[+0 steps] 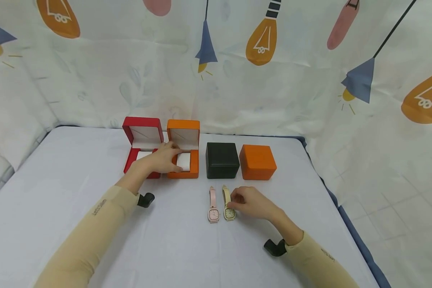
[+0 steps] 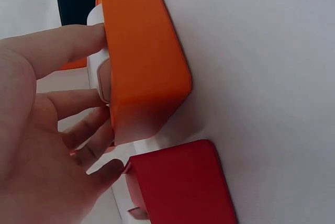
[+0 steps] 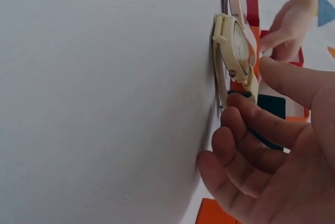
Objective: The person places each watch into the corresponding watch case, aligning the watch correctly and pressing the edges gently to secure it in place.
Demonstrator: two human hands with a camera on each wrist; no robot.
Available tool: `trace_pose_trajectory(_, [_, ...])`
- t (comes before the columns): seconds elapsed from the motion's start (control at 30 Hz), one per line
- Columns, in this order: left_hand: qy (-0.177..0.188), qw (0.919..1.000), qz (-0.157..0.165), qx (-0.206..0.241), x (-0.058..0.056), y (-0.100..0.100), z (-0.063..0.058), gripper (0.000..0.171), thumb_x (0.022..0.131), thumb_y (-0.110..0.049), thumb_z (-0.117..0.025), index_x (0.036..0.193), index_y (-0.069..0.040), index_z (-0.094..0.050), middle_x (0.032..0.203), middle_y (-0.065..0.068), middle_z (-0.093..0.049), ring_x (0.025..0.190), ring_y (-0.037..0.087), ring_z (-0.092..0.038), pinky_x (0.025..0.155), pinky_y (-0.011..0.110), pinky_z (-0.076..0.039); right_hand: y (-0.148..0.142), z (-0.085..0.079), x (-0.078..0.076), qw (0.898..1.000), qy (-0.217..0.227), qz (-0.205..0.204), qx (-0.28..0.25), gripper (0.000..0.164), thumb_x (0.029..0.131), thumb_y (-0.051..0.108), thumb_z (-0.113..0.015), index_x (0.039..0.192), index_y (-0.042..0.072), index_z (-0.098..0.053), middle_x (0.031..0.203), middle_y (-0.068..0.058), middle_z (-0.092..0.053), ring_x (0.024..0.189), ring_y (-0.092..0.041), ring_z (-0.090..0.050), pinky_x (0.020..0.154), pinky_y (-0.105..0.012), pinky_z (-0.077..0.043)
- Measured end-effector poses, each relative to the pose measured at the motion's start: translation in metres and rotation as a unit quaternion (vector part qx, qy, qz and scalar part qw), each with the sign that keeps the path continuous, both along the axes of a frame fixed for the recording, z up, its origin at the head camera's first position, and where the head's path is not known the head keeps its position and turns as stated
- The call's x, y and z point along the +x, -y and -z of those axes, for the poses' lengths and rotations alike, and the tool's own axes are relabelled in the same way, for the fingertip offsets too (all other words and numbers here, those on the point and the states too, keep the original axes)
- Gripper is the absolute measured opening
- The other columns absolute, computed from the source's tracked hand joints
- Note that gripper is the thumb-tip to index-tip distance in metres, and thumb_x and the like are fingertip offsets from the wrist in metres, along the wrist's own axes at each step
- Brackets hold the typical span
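In the head view my left hand reaches over an open orange watch box. Its thumb and index finger span the white cushion inside and pinch it at its two ends. The left wrist view shows the thumb on the cushion by the box wall. My right hand is at a pale yellow watch, which lies face up on the table. In the right wrist view, the parted thumb and index finger stand on either side of the yellow strap. Beside it lies a pink watch.
An open red watch box with a white cushion stands left of the orange one. To the right are a closed black box and a closed orange box. A white cloth covers the table; a printed curtain hangs behind.
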State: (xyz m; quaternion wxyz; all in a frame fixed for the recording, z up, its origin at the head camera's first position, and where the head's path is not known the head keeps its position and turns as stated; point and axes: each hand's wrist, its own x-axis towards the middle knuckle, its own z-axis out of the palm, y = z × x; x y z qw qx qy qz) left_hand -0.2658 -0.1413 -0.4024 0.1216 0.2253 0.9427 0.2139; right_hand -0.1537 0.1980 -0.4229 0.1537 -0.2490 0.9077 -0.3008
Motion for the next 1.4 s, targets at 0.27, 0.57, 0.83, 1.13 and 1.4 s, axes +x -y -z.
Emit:
trace_pose_trajectory(0.27, [0.008,0.9999,-0.006,-0.014,-0.002,-0.005,-0.008,0.069,0.084,-0.027,-0.08,0.14,0.006,-0.056,0.146,0.025,-0.041,0.133,0.043,-0.034,0.107,0.06,-0.042,0.002,-0.001,-0.002,1.0,0.022,-0.008,-0.004,0.015,0.097,0.025,-0.074,0.095,0.01,-0.071,0.077,0.008,-0.061,0.073,-0.012,-0.055,0.066,-0.025,-0.051])
trace_pose_trajectory(0.57, [0.0,0.9997,-0.008,-0.022,-0.005,-0.005,-0.006,0.066,0.083,-0.028,-0.08,0.136,0.004,-0.055,0.145,0.028,-0.041,0.13,0.042,-0.035,0.111,0.059,-0.038,0.004,-0.001,-0.002,0.999,0.036,-0.02,0.001,0.015,0.094,0.024,-0.077,0.091,0.011,-0.07,0.073,0.007,-0.059,0.07,-0.012,-0.053,0.062,-0.024,-0.046])
trace_pose_trajectory(0.83, [-0.014,0.9998,-0.015,0.003,-0.003,-0.006,-0.007,0.066,0.081,-0.024,-0.082,0.132,0.004,-0.051,0.127,0.022,-0.051,0.12,0.038,-0.043,0.105,0.054,-0.043,0.004,0.002,-0.002,0.998,0.06,-0.02,0.004,0.019,0.092,0.024,-0.08,0.088,0.012,-0.067,0.071,0.006,-0.057,0.069,-0.011,-0.05,0.06,-0.023,-0.042])
trace_pose_trajectory(1.13, [-0.021,0.9989,-0.018,0.038,0.0,-0.006,-0.006,0.068,0.081,-0.017,-0.086,0.132,0.002,-0.045,0.118,0.019,-0.058,0.111,0.036,-0.053,0.1,0.052,-0.05,0.001,0.004,-0.004,0.996,0.089,-0.012,-0.026,0.018,0.091,0.024,-0.08,0.091,0.01,-0.069,0.076,0.005,-0.061,0.073,-0.013,-0.053,0.064,-0.024,-0.046])
trace_pose_trajectory(1.4, [-0.003,0.9961,-0.028,0.083,0.003,-0.002,-0.003,0.069,0.082,-0.012,-0.087,0.135,0.0,-0.046,0.126,0.019,-0.057,0.117,0.036,-0.053,0.104,0.055,-0.048,0.0,0.009,-0.005,0.993,0.105,0.019,-0.043,0.017,0.091,0.021,-0.081,0.099,0.01,-0.071,0.08,0.005,-0.067,0.076,-0.015,-0.059,0.068,-0.026,-0.052])
